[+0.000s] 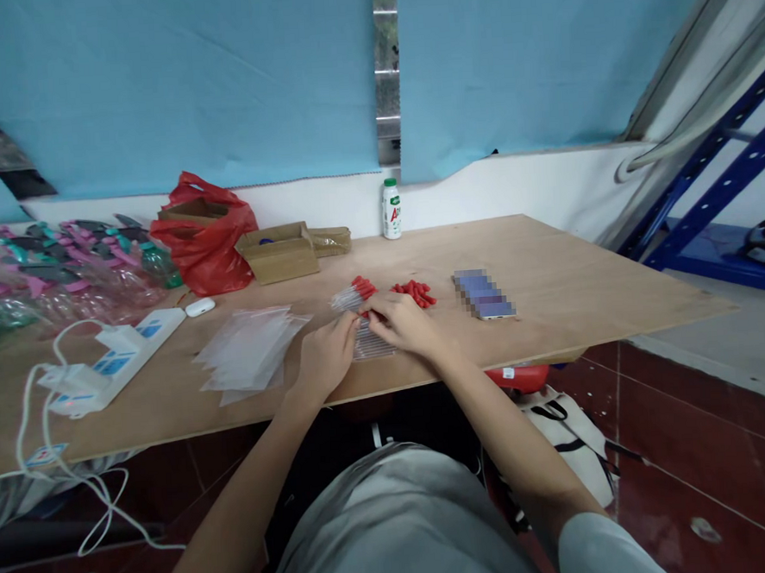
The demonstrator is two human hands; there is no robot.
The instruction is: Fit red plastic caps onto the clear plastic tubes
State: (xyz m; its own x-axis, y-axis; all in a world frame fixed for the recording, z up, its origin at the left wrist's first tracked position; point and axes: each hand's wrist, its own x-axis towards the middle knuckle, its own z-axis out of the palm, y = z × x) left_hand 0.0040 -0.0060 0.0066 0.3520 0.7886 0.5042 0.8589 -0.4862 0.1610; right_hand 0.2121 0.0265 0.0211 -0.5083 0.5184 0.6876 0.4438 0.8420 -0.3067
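My left hand [327, 352] and my right hand [405, 321] meet at the fingertips over the table, both closed in a pinch. A bit of red, seemingly a small cap, shows between them at the right fingers; what the left fingers hold is hidden. Under and between the hands lies a row of thin clear tubes [371, 343]. Just beyond is a bundle of clear tubes with red caps [352, 293]. A small pile of loose red caps [415, 292] lies beyond my right hand.
Clear plastic bags [249, 351] lie left of my hands, beside a power strip [118, 363] with white cables. A phone [485, 294] lies right. Behind stand a cardboard box [280, 256], red plastic bag [215, 253], white bottle [392, 210] and several spray bottles [76, 271].
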